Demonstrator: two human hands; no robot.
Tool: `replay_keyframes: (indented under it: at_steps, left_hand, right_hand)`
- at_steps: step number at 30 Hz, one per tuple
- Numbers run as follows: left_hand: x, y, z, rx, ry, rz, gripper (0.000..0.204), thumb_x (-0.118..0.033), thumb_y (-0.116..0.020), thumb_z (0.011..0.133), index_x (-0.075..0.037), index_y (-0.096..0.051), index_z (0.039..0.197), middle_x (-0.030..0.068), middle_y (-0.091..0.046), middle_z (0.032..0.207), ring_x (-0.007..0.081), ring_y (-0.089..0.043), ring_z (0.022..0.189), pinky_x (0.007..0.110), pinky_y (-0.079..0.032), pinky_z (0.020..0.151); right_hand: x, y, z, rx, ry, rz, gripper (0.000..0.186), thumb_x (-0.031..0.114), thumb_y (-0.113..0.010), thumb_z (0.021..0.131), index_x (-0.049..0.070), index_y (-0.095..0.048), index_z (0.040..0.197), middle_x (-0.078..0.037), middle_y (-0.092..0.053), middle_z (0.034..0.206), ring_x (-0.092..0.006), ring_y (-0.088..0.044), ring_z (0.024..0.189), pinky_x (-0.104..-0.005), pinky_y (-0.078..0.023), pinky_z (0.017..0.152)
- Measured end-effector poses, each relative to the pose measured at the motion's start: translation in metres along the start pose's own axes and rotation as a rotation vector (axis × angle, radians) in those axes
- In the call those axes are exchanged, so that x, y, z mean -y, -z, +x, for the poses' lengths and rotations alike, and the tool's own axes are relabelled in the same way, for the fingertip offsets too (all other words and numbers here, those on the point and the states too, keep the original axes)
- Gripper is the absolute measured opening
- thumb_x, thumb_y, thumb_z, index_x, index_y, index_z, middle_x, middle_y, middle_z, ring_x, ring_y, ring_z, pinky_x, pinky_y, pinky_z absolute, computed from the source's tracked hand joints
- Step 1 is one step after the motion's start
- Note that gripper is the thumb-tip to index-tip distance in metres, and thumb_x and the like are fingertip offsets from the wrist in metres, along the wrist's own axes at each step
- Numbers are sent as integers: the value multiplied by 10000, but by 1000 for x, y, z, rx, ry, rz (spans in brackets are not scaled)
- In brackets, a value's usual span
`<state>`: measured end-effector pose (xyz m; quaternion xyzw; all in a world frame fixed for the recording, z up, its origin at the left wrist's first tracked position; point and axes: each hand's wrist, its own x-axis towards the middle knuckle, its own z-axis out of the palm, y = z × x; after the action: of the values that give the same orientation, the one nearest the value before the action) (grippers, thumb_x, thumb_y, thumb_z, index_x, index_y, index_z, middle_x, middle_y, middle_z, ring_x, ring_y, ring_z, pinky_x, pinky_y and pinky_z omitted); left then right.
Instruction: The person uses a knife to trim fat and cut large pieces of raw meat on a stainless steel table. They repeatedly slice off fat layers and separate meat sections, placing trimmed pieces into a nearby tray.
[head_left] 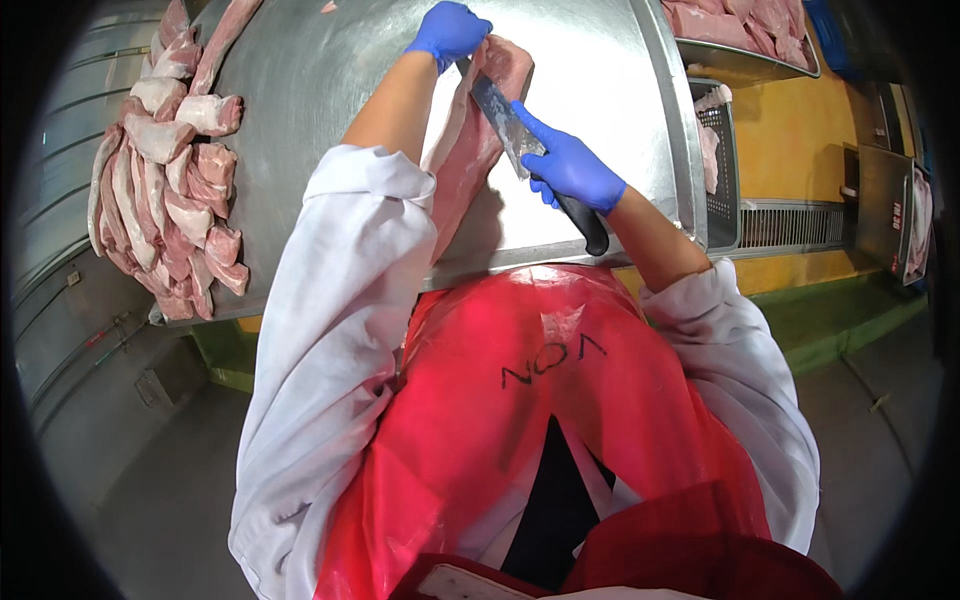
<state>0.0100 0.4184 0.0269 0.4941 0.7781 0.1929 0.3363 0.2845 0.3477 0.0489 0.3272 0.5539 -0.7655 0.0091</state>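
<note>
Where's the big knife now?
In the head view, the black-handled knife is in the right hand, near upper centre, its blade partly over the long pink meat strip.

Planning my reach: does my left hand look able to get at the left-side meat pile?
Probably yes: bare metal table lies between the left hand and meat pile, though that hand seems to grip the long meat piece.

Near the top centre, we cannot make out the curled fingertips of the left hand or the tip of the knife. The left sleeve hides part of the long meat strip from us. Upper right, the frame crops the meat tray.
</note>
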Motion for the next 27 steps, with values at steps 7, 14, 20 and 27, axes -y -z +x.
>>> replay_keyframes:
  at_steps: [7, 14, 20, 27]
  left_hand:
    - [71, -23, 65, -42, -711, 1120, 140, -192, -641, 762, -72, -707, 735, 173, -662, 710, 332, -651, 659, 465, -508, 602]
    - [23, -3, 19, -138, -423, 432, 167, -151, -593, 790, -57, -727, 756, 185, -668, 734, 352, -663, 703, 442, -516, 638]
    - [62, 15, 25, -200, -655, 740, 157, -135, -587, 786, -108, -740, 801, 145, -689, 798, 353, -664, 742, 452, -516, 661]
    - [39, 12, 13, -296, -847, 811, 123, -154, -595, 792, -128, -713, 772, 138, -677, 778, 335, -661, 747, 456, -513, 649]
  right_hand:
    - [21, -6, 48, -89, -3, -264, 745, 151, -481, 937, 234, -183, 1614, -109, -640, 789, -148, -584, 551, -312, -556, 600]
    - [1, -9, 52, -74, 85, -314, 704, 196, -445, 978, 255, -152, 1615, -104, -645, 752, -166, -597, 535, -307, -557, 577]
    - [-13, -35, -5, -44, 3, -216, 740, 111, -462, 948, 276, -177, 1611, -70, -597, 671, -139, -560, 485, -298, -535, 510]
    - [-7, -36, 41, -84, 44, -342, 702, 145, -438, 969, 263, -177, 1611, -132, -647, 789, -182, -623, 569, -330, -569, 594]
